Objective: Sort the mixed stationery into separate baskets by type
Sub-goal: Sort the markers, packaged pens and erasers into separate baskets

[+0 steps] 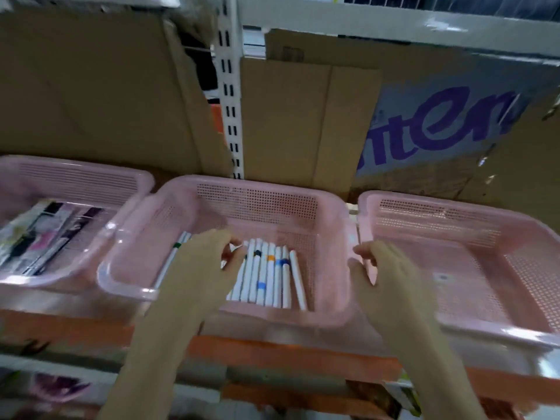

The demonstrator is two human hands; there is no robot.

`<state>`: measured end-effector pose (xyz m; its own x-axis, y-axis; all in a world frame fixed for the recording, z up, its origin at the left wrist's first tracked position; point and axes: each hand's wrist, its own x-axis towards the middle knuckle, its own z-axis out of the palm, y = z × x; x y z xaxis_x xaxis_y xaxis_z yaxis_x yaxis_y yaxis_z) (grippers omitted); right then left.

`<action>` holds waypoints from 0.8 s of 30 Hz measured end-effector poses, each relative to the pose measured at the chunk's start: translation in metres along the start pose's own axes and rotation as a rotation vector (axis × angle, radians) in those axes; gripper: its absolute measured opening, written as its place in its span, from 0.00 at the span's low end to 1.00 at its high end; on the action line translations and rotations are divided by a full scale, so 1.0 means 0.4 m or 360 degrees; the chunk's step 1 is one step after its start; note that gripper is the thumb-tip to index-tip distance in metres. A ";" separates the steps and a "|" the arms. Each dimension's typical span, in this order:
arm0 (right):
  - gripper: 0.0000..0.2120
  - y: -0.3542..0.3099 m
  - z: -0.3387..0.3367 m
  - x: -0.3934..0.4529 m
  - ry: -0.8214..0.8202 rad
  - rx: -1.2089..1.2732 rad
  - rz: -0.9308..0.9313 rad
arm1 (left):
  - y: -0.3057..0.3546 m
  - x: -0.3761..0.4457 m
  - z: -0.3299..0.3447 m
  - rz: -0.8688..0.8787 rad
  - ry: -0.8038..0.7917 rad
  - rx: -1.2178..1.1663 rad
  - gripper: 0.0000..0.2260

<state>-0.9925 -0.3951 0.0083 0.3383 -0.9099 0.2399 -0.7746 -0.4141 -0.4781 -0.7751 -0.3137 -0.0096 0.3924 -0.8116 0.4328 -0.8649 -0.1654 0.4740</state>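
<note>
Three pink plastic baskets stand in a row on a shelf. The middle basket (pixel 257 204) holds several white markers (pixel 272 277) with coloured bands, lying side by side. My left hand (pixel 200 268) reaches into this basket, its fingers curled over the markers' left end; whether it holds one I cannot tell. My right hand (pixel 391 274) hovers over the gap between the middle basket and the right basket (pixel 454 219), fingers loosely bent and holding nothing. The left basket (pixel 78 180) contains flat packets (pixel 45 234) with pink and black print.
Cardboard sheets (pixel 303 116) and a white slotted upright (pixel 230 95) stand behind the baskets. The shelf has an orange front edge (pixel 288 356). A lower shelf with blurred items shows below. The right basket holds one small pale item (pixel 442 278).
</note>
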 end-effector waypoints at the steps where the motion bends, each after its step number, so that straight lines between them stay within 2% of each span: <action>1: 0.10 -0.048 0.028 -0.019 0.0048 0.0009 -0.0034 | -0.047 -0.018 -0.035 -0.0011 -0.0003 -0.0018 0.02; 7: 0.09 -0.343 0.186 -0.129 0.0203 0.0129 -0.0136 | -0.317 -0.127 -0.267 -0.0040 0.0150 0.0040 0.01; 11: 0.09 -0.511 0.277 -0.179 0.0078 0.0143 -0.0226 | -0.466 -0.175 -0.387 -0.0108 0.0231 0.0008 0.06; 15: 0.12 -0.627 0.325 -0.172 -0.0047 0.0199 -0.0279 | -0.573 -0.178 -0.446 -0.0180 0.0228 0.0005 0.02; 24: 0.12 -0.869 0.487 -0.065 -0.0037 0.0313 -0.0423 | -0.780 -0.099 -0.540 -0.0231 0.0200 0.0085 0.02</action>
<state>-0.6280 -0.2324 0.0035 0.5285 -0.7689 0.3599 -0.5406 -0.6316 -0.5557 -0.4531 -0.1087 -0.0091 0.5471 -0.7013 0.4570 -0.8106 -0.3077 0.4983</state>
